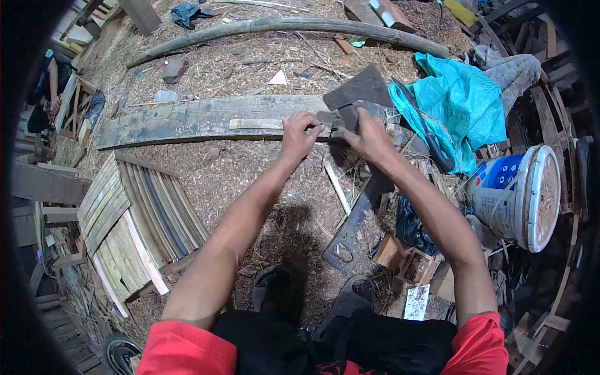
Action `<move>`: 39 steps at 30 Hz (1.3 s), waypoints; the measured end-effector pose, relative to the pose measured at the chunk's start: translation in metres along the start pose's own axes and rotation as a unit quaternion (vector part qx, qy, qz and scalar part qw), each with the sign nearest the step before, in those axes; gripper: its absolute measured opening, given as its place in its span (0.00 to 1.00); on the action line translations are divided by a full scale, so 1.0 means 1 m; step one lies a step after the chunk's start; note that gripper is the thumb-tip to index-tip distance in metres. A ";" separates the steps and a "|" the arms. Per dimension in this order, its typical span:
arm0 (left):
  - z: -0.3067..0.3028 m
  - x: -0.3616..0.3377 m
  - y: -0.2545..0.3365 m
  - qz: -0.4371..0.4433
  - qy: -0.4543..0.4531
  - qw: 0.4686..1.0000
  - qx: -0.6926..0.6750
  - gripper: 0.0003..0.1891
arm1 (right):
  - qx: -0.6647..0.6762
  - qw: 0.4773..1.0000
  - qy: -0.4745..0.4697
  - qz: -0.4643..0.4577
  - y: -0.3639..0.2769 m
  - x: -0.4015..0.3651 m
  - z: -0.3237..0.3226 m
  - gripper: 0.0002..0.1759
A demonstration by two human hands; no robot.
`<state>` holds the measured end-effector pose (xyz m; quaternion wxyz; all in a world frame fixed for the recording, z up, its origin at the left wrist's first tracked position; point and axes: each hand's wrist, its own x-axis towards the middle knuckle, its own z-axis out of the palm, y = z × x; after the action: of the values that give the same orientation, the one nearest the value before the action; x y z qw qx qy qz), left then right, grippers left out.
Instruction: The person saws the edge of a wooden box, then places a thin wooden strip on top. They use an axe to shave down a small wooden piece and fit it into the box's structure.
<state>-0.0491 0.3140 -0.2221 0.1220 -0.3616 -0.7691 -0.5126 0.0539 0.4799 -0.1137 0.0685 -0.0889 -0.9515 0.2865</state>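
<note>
My left hand [300, 133] is closed around the right part of a pale, narrow wood strip [253, 124]. The strip lies along a long weathered plank [181, 119] on the ground, its short end showing just past my fingers. To the right, my right hand [370, 136] grips a broad, dark, cleaver-like blade [359, 89], whose wide part points away from me. Its handle is mostly hidden by the hand. The two hands are a short gap apart over the plank's right end.
A handsaw [340, 247] lies before my feet. At right are a teal plastic sack [465, 103], a dark curved tool [431, 140] and a white bucket [515, 197]. A slatted wooden piece [140, 215] stands left. Beyond the plank lies a long pole [281, 25]. Another person's arm [52, 81] shows far left.
</note>
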 end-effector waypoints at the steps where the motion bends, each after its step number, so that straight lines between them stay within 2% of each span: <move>1: 0.001 -0.001 -0.003 -0.012 -0.010 1.000 -0.009 0.08 | -0.010 0.999 -0.032 0.008 -0.009 -0.003 -0.003 0.25; 2: 0.002 -0.001 -0.007 -0.022 -0.018 0.999 -0.018 0.08 | 0.008 0.999 -0.033 -0.024 -0.009 -0.008 -0.002 0.20; 5: -0.002 0.000 -0.003 -0.009 -0.026 0.999 0.033 0.08 | -0.060 0.995 -0.084 0.013 -0.015 -0.009 0.002 0.18; 6: -0.002 0.001 -0.003 -0.009 -0.026 0.999 0.026 0.07 | -0.071 0.996 -0.054 -0.017 -0.017 -0.010 0.003 0.16; 10: -0.001 -0.001 -0.003 -0.027 -0.035 0.999 0.013 0.06 | -0.043 0.999 -0.022 -0.015 -0.030 -0.003 -0.008 0.16; 13: 0.002 -0.003 -0.011 -0.009 -0.016 0.999 0.027 0.06 | -0.031 0.998 -0.017 -0.060 -0.028 -0.008 -0.002 0.18; 17: 0.003 -0.003 -0.012 -0.019 -0.017 0.999 0.036 0.04 | -0.090 0.992 -0.077 -0.036 -0.008 -0.014 0.015 0.20; 19: 0.004 -0.003 -0.010 -0.011 -0.011 1.000 0.017 0.04 | -0.111 0.990 -0.089 -0.021 -0.018 -0.011 0.003 0.20; 25: 0.004 -0.004 -0.015 -0.025 -0.030 0.999 -0.002 0.04 | -0.024 0.998 0.011 -0.056 -0.042 -0.007 -0.012 0.19; 26: 0.007 -0.005 -0.019 -0.014 -0.016 1.000 0.004 0.04 | -0.027 0.992 0.058 -0.107 -0.025 -0.007 0.004 0.19; 29: 0.003 -0.003 -0.013 -0.013 -0.016 1.000 0.002 0.05 | -0.108 0.989 -0.094 -0.032 -0.006 -0.011 0.013 0.19; 30: 0.003 -0.001 -0.014 -0.018 -0.025 1.000 -0.005 0.05 | -0.136 0.985 -0.102 -0.027 -0.011 -0.010 0.007 0.19; 33: 0.005 -0.002 -0.013 0.004 -0.015 1.000 -0.004 0.06 | -0.057 0.996 -0.055 -0.046 -0.019 -0.008 -0.008 0.19; 34: 0.004 0.000 -0.012 0.020 -0.005 1.000 0.001 0.06 | -0.062 0.997 -0.047 -0.029 -0.021 -0.004 -0.006 0.27; 37: 0.001 -0.001 -0.009 0.004 -0.014 1.000 0.002 0.07 | -0.021 0.999 0.000 -0.050 -0.033 -0.008 -0.011 0.26; 39: 0.001 -0.001 -0.012 0.023 -0.002 1.000 0.018 0.07 | -0.035 0.997 -0.002 -0.075 -0.008 -0.009 0.013 0.24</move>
<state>-0.0563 0.3122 -0.2310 0.1383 -0.3780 -0.7699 -0.4952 0.0597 0.4647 -0.1210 0.0842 -0.0192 -0.9652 0.2470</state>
